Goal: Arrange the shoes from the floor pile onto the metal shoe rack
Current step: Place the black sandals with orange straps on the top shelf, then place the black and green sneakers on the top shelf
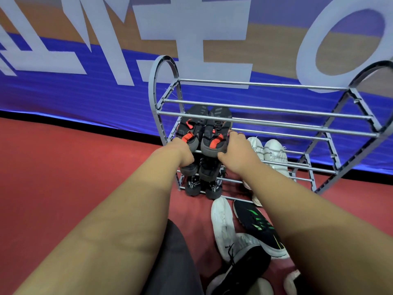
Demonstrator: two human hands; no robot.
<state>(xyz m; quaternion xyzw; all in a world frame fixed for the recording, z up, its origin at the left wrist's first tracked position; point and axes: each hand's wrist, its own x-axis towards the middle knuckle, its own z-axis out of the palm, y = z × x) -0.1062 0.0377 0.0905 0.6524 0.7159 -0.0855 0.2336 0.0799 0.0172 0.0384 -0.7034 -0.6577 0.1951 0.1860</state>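
A grey metal shoe rack (265, 121) with several tiers of bars stands on the red floor against a blue banner. A pair of black shoes with red-orange straps lies on an upper tier at the left end. My left hand (184, 153) grips the heel of the left black-and-red shoe (188, 128). My right hand (236, 150) grips the heel of the right black-and-red shoe (215, 133). Two more dark pairs (202, 173) sit on the tiers below. White sneakers (271, 154) rest on a lower tier to the right.
Loose shoes lie on the floor in front of the rack: a white shoe (222, 222), a black shoe with green marks (258, 224) and a black-and-white shoe (240, 265). My knee in dark trousers (170, 262) is at the bottom centre. The rack's top tier holds nothing.
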